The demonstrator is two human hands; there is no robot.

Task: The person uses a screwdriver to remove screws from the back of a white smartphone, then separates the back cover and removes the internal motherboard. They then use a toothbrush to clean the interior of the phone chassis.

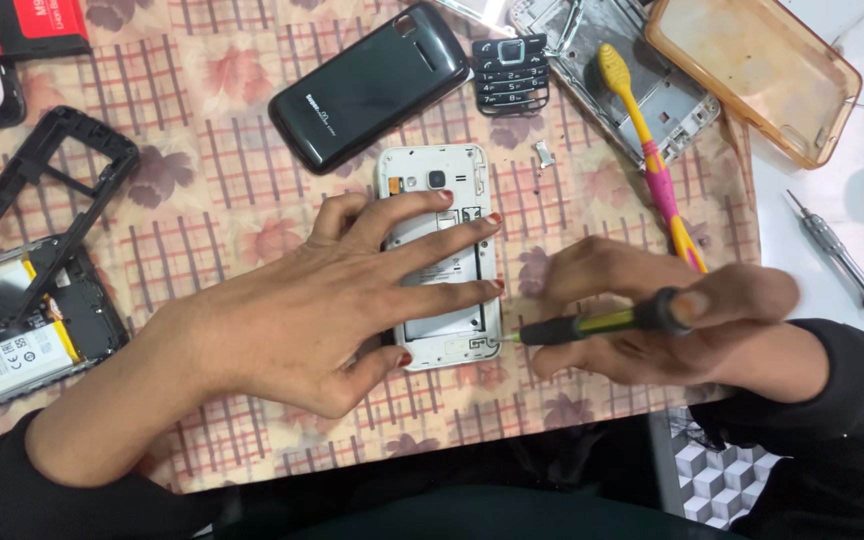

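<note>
Nearest us, our left hand (322, 300) lies flat with fingers spread, pressing down on the white rectangular phone body with its back cover off (442, 190). Our right hand (652, 310) is clenched around a slim screwdriver with a black and yellow handle (592, 323). Its long axis runs nearly level across the view, tip pointing left, touching the phone's lower right corner. The phone lies lengthwise away from us on the table with a checked, flowered cloth (232, 190), camera end farthest, its grey inner frame and empty battery bay showing between our fingers. Farther off lie a glossy black phone back cover (372, 85), a small black keypad (510, 72), and a yellow and pink toothbrush (642, 140) on a dismantled grey phone frame (677, 100).
</note>
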